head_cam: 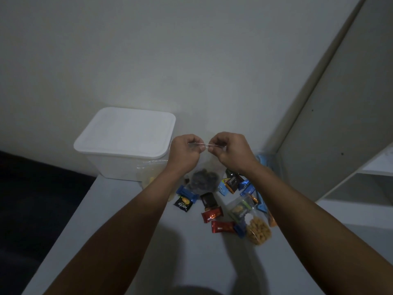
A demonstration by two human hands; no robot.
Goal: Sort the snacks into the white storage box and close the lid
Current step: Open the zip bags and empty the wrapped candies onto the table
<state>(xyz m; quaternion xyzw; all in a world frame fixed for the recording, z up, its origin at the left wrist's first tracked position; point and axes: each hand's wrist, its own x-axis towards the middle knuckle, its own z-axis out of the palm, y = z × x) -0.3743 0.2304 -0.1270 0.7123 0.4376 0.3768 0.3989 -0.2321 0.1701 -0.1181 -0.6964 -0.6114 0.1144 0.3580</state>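
The white storage box [119,162] stands at the table's far left with its lid [127,130] on. Right of it, my left hand [184,152] and my right hand [230,149] both pinch the top edge of a clear zip bag [203,179] that holds dark pieces and hangs above the table. Below it lie several small snacks: a black Nextar packet [183,204], red wrappers [211,213], blue wrappers [244,186], a dark chocolate packet [208,201] and a clear bag of yellow nuts [258,229].
The pale table [148,241] ends at a left edge with dark floor [32,199] beyond. A white shelf unit [350,156] stands at the right against the wall. Another clear bag with yellowish contents [148,173] leans at the box's front right corner.
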